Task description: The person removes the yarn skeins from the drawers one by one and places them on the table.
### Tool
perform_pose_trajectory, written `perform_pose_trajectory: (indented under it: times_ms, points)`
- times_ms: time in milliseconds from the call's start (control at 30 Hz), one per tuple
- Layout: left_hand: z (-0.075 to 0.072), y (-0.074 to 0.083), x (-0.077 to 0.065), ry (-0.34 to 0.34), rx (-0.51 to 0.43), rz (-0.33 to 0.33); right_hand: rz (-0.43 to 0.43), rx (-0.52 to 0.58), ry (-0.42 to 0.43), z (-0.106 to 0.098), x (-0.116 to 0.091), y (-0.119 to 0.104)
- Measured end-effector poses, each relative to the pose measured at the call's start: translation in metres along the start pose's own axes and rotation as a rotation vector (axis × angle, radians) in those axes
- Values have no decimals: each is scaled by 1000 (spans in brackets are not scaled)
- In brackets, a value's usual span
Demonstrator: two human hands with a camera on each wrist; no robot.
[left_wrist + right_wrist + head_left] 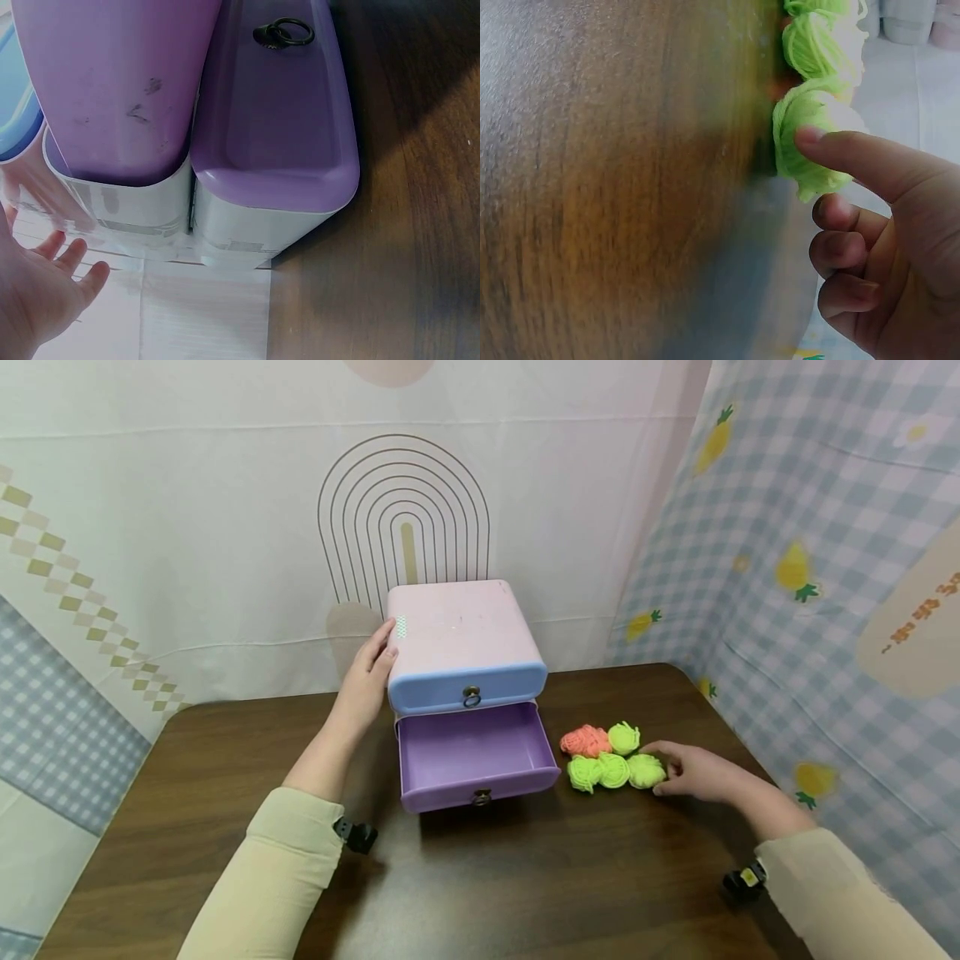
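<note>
My left hand [369,670] lies against the left side of a small drawer cabinet [461,622] with a pink top, its fingers extended along the upper edge. The blue drawer [427,693] is closed, while the purple drawer [465,747] below it is pulled out with a bare interior. In the left wrist view another purple drawer [285,120] with a ring pull is closed beneath. My right hand [697,772] pinches the rightmost green yarn ball [647,771], thumb and index finger at its two sides. The other fingers curl below it in the right wrist view.
Beside the cabinet, more green yarn balls [614,770] and orange yarn [585,741] sit in two tight rows on the brown wooden table [495,885]. Patterned cloth [585,510] hangs behind the table and along its right side.
</note>
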State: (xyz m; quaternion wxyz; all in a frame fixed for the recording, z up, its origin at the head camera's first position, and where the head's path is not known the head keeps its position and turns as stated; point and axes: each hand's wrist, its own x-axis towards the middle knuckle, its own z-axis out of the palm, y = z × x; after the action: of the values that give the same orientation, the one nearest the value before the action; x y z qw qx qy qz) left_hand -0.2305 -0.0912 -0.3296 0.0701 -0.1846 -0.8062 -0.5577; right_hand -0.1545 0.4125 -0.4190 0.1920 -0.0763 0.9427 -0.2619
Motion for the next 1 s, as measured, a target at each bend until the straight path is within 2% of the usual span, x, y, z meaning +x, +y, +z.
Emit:
perform_pose_trajectory:
  times_ms: [167,300,567,800,1000]
  points:
    - [-1,-1,1,-6,-1,4,1,-9,9,-4,-5,-3]
    - [-1,0,0,-13,-3,0,-13,-76,62,-8,-12,-11]
    - [-1,-1,-1,-12,-3,-7,-135,-127,152,-7,-21,-51]
    - [-1,-2,1,-16,-7,-1,-198,-159,170,5,-23,-81]
    - [-1,-2,1,-9,-2,-8,-290,-102,117,20,-25,-98]
